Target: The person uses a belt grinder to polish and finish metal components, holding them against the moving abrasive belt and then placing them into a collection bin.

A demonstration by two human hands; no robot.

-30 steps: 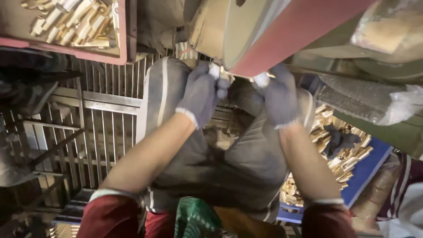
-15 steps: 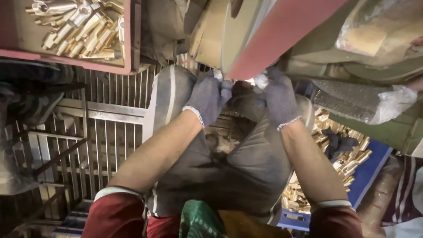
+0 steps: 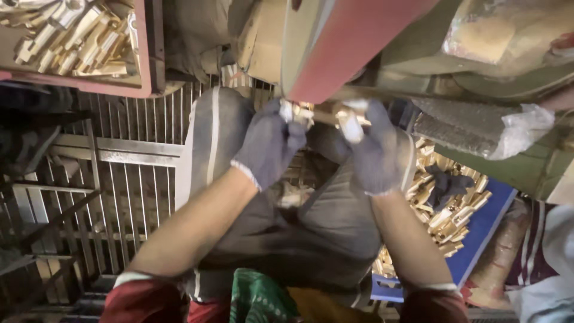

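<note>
Brass rod (image 3: pixel 323 115) held level against the red sanding belt (image 3: pixel 353 42).
Its long axis runs left to right between both gloved hands: left hand (image 3: pixel 272 143) and right hand (image 3: pixel 373 149) each clench an end (forearms raised, palms inward), above the blue crate (image 3: pixel 484 221) of brass parts.

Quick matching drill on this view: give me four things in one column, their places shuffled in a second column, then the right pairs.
Things:
1. red tray of brass parts
2. blue crate
3. brass piece
4. spare dark glove

Places:
A. lying on the brass parts at the right
B. top left corner
C. between the two gloved hands, under the red belt
D. lower right, beside the knee

Pairs: 1-B, 2-D, 3-C, 4-A
</note>
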